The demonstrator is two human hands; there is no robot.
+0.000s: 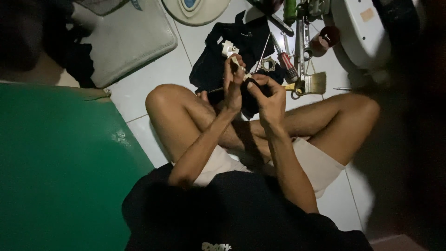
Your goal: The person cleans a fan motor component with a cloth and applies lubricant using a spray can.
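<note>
I sit cross-legged on a tiled floor with both hands raised above my shins. My left hand [233, 80] pinches a small pale part [235, 59] at its fingertips. My right hand [269, 95] is closed around a small black object [253, 88], close against the left hand. What the black object is cannot be made out in the dim light.
A black cloth [218, 56] lies on the floor ahead with a white plastic piece [228, 48], a red-handled screwdriver [287, 61], a paintbrush [312, 83], a metal ring [268, 63] and several tools. A green surface [55, 162] fills the left. White casings [357, 28] lie at top right.
</note>
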